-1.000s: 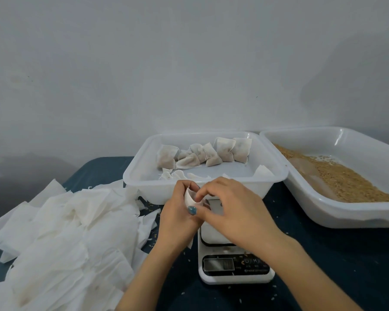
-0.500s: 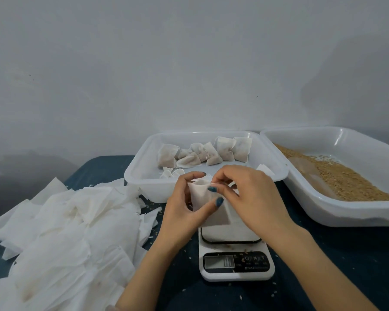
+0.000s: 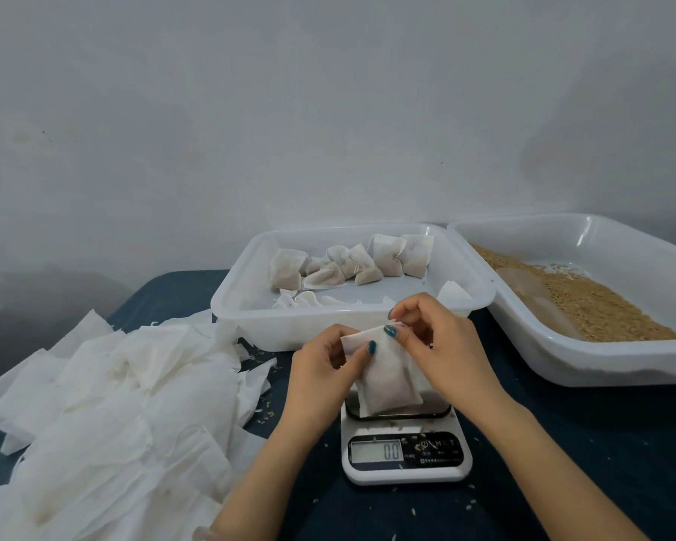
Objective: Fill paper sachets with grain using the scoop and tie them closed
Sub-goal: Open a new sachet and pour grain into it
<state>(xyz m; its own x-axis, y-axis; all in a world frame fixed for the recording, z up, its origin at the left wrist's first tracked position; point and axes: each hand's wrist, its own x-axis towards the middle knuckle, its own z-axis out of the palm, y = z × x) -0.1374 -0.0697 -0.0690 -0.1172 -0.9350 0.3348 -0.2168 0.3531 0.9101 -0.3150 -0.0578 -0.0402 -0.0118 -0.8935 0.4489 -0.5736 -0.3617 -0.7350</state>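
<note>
A white paper sachet (image 3: pixel 387 378) hangs just above the platform of a small white kitchen scale (image 3: pixel 406 454), whose display reads 0.0. My left hand (image 3: pixel 324 369) pinches its upper left edge with thumb and fingers. My right hand (image 3: pixel 441 345) pinches the top right corner. A white tray (image 3: pixel 586 361) at the right holds brown grain (image 3: pixel 586 302), with a pale scoop-like shape half buried in it. Another white tray (image 3: pixel 282 322) behind my hands holds several tied sachets (image 3: pixel 352 261).
A big loose pile of empty white paper sachets (image 3: pixel 114 404) covers the left of the dark blue tabletop (image 3: pixel 582 462). Stray grains lie scattered around the scale. A plain grey wall stands right behind the trays.
The sachet was bunched small between my fingers; both hands have since pulled it out flat, and it now hangs full length above the scale.
</note>
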